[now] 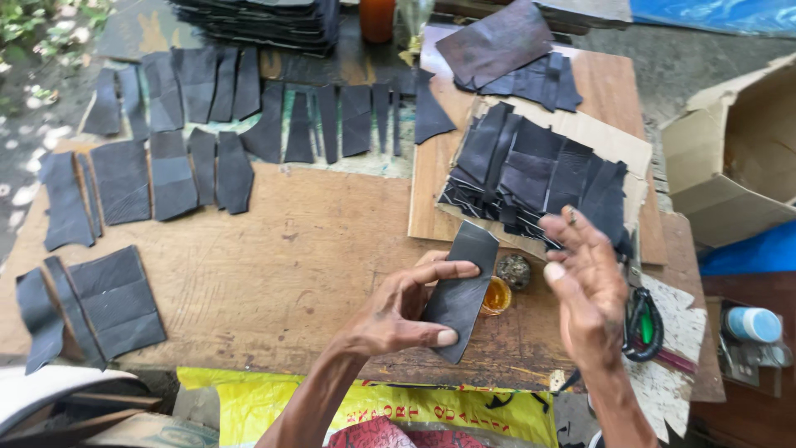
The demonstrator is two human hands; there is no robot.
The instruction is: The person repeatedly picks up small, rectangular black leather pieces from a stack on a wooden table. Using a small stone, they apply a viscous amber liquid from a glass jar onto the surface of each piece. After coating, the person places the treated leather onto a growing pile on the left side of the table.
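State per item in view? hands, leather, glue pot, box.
left hand: gripping one black leather piece, tilted
right hand: open, holding nothing
small pot: uncovered, amber liquid inside
leather stack: heaped on cardboard
laid-out pieces: flat, spread in rows
cardboard box: open

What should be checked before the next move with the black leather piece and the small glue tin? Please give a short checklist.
1. Left hand grips the black leather piece between thumb and fingers: ok.
2. Right hand is free, holding nothing: ok.
3. Small glue tin is open and within reach, just behind the piece: ok.
4. Amount of amber liquid in the tin: cannot tell.
5. Bare space on the wooden board for laying the piece down: ok.
6. Scissors lie clear of both hands: ok.
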